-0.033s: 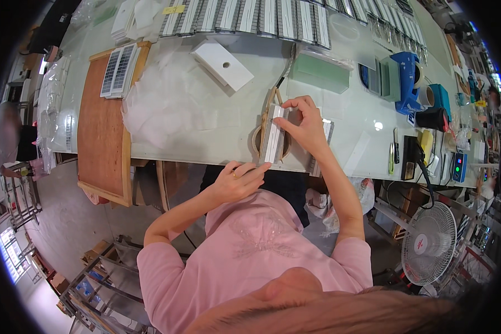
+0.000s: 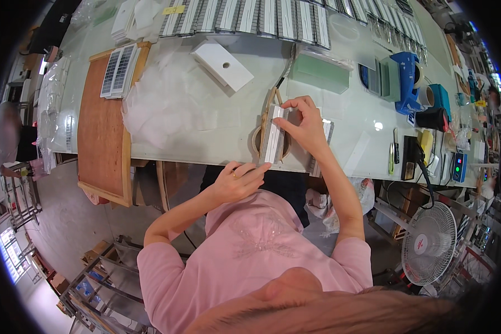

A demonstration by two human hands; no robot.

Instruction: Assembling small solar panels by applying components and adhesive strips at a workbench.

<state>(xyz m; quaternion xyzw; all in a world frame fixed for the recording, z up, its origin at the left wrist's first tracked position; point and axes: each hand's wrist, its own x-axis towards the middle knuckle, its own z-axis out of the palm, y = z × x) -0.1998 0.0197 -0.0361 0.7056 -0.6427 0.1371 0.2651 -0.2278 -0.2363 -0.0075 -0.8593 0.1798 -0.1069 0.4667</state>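
While the right hand [image 2: 303, 119] pinches the far end of a white-and-silver strip [image 2: 271, 139] between thumb and index finger, the left hand [image 2: 242, 181] has its fingertips touching the near end; whether they grip it, I cannot tell. Taking the white block [image 2: 212, 57] with a round hole as landmark, the strip is to its right and nearer the person, slightly tilted, with a tan ring [image 2: 256, 140] showing behind it. Beyond the white block runs a row of similar strips [image 2: 256, 19]. To its left and nearer the person spreads crumpled translucent film [image 2: 158, 114], with a framed wooden board [image 2: 102, 125] farther left. Right of the white block sit a pale green block [image 2: 320, 74] and, farther right, a blue tape dispenser [image 2: 407, 83].
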